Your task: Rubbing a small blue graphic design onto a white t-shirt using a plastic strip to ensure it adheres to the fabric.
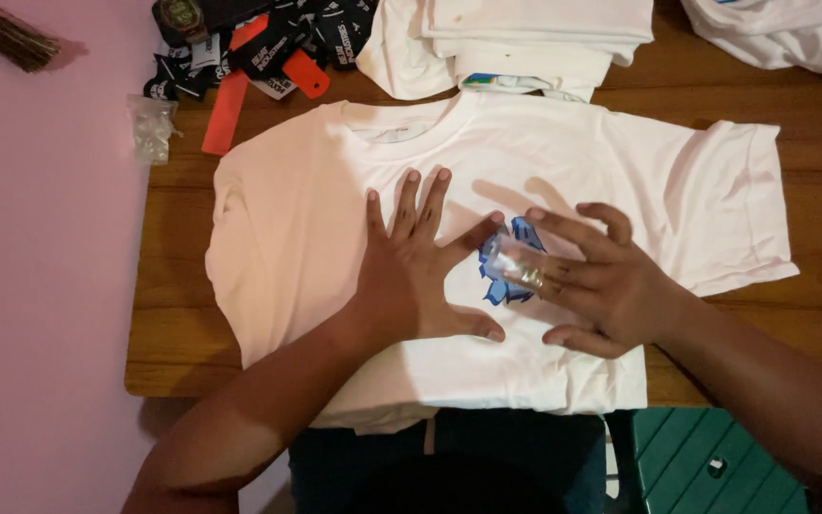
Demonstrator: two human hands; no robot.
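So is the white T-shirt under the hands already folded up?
No: the white T-shirt lies spread flat on the wooden table, both sleeves out, with the left hand pressed open on it.

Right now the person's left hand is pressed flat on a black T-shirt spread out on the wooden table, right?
Not quite. The head view shows the left hand pressed flat on a white T-shirt, not a black one. It is spread out on the wooden table.

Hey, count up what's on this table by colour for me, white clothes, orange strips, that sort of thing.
White: 3, the flat t-shirt, a folded stack, a bunched garment
Orange: 2, the long strip and the short strip
Clear: 1, plastic bag
Black: 1 pile of tags
Total: 7
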